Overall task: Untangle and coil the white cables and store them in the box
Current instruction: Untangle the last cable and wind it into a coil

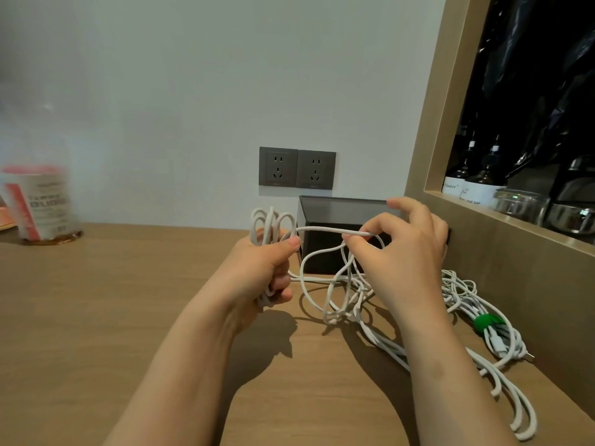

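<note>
Left hand grips a coiled white cable; right hand pinches its taut strand before the box.

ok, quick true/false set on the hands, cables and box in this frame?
1. The left hand grips a coil of white loops. True.
2. The right hand holds nothing. False: it pinches a cable strand stretched toward the left hand.
3. The dark box stands below the wall sockets. True.
4. All cable is inside the box. False: a tangle lies on the table in front of it.
5. A red tie binds cables at the right. False: the tie is green.
</note>
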### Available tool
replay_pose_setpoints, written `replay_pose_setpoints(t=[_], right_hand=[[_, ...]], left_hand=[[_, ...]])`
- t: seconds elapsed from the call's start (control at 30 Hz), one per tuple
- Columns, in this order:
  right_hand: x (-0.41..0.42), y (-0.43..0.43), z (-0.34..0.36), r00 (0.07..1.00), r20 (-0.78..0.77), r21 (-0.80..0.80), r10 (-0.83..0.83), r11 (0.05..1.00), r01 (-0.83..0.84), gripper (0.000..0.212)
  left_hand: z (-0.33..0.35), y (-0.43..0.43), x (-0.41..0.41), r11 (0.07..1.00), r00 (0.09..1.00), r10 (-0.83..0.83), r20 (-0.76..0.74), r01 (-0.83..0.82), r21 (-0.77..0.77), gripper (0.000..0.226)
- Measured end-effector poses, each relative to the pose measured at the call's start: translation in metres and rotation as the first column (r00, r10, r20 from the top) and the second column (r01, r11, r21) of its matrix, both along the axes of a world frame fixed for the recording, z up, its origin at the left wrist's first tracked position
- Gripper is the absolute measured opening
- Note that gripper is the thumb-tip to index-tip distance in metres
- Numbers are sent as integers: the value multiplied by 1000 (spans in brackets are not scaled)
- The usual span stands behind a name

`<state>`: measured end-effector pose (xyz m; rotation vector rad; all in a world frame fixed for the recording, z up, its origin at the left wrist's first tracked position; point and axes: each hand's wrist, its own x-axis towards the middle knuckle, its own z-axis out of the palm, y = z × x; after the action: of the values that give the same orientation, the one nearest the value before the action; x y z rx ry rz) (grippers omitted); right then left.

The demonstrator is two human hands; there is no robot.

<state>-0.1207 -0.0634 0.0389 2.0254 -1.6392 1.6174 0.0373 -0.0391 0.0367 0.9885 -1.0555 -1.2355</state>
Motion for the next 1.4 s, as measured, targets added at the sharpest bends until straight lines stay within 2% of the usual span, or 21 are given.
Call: replay_pose_setpoints(t=[0.07,0.13,0.2,0.27,0.33,0.47,0.63,0.73,0.83,0.93,0.97,1.07,1.17,1.3,1.4], right_hand=[[0,1,1,992,35,-153,123,981,-116,17],[-1,5,3,948,5,-206,319,928,-311,20],[-1,9,5,846,60,-50,530,848,-528,21],[-1,11,8,789,130,157,601,773,-615,20],[0,13,9,798,111,270,593,755,-598,26],[7,14,10,792,131,269,596,748,-607,21],[21,16,6,785,104,219,610,756,-616,17],[28,18,5,785,7,244,619,760,-602,20],[34,21,4,764,-195,286,615,781,-556,20],[35,22,5,735,-284,308,616,785,-538,19],[35,22,5,737,-279,318,616,783,-534,20],[36,22,4,752,-247,317,612,784,-534,22],[37,21,3,788,-169,280,593,795,-538,21],[33,17,4,886,142,290,442,837,-464,16],[29,13,6,880,328,423,344,779,-463,23]], left_hand=[[0,-2,0,999,998,49,-36,-49,-20,13],[0,-5,-2,992,991,115,-70,-118,-35,13],[-1,-8,-2,982,974,184,-134,-189,-28,18],[-1,-10,-1,971,951,235,-200,-241,-1,24],[0,-10,1,969,936,244,-253,-246,23,27],[1,-8,6,979,942,201,-268,-186,77,25],[-1,-9,4,985,934,140,-330,-97,144,56],[-4,-10,1,995,958,41,-283,-12,104,66],[-8,-12,0,994,984,48,-174,-30,105,54],[-11,-17,8,967,948,240,-207,-215,135,17],[-10,-19,13,946,919,319,-233,-295,133,15],[-8,-19,20,913,875,408,-260,-392,113,23],[-5,-15,15,941,903,337,-265,-314,127,27],[-2,-11,13,983,891,165,-423,-112,148,31],[1,-6,13,996,892,41,-450,1,94,25]])
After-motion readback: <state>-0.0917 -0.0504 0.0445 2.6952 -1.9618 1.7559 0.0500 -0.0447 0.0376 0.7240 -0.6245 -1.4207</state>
